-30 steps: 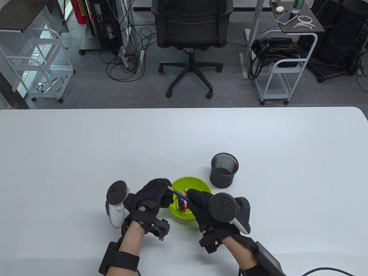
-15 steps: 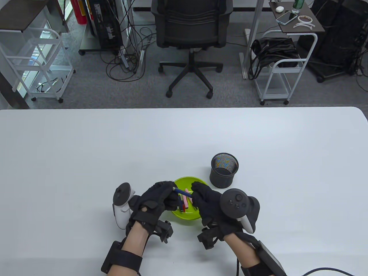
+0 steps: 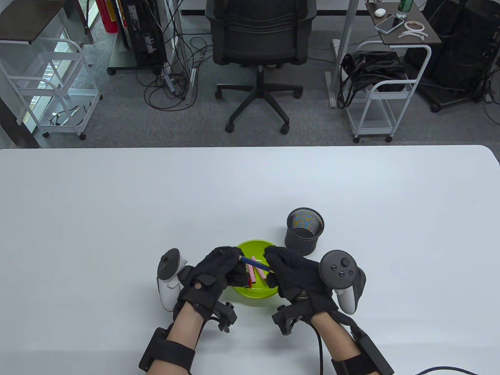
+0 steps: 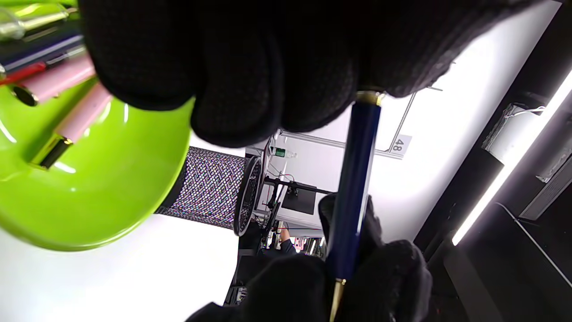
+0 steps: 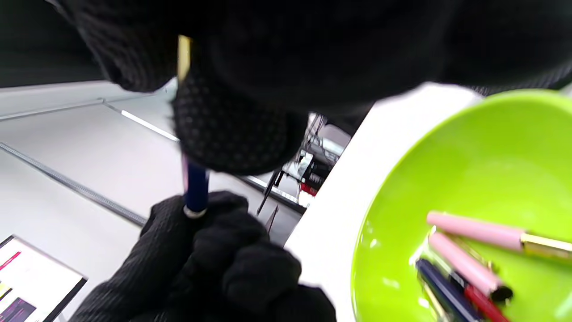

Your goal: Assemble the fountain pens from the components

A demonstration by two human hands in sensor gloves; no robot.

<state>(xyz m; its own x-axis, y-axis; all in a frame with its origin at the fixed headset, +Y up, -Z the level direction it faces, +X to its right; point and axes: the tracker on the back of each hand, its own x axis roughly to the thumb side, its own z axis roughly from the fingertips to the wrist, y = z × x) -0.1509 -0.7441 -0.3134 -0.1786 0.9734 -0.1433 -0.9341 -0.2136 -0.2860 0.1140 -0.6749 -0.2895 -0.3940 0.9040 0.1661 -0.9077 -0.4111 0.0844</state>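
Note:
A dark blue pen [image 3: 256, 264] with gold trim is held level above the green bowl [image 3: 250, 292], between my two hands. My left hand [image 3: 218, 269] grips its left end; my right hand [image 3: 291, 275] grips its right end. In the left wrist view the blue pen [image 4: 355, 179] runs from my left fingers [image 4: 232, 67] down to the right hand. In the right wrist view the blue pen [image 5: 195, 188] shows between both gloves. Pink, red and dark blue pen parts [image 5: 464, 264] lie in the bowl [image 5: 469, 170].
A black mesh pen cup [image 3: 304, 231] stands just behind and right of the bowl; it also shows in the left wrist view [image 4: 210, 190]. The white table [image 3: 117, 218] stretches wide around the hands.
Both hands have shifted a little right with the blue pen. The right hand has rolled, so its tracker has swung from above the wrist out to the right.

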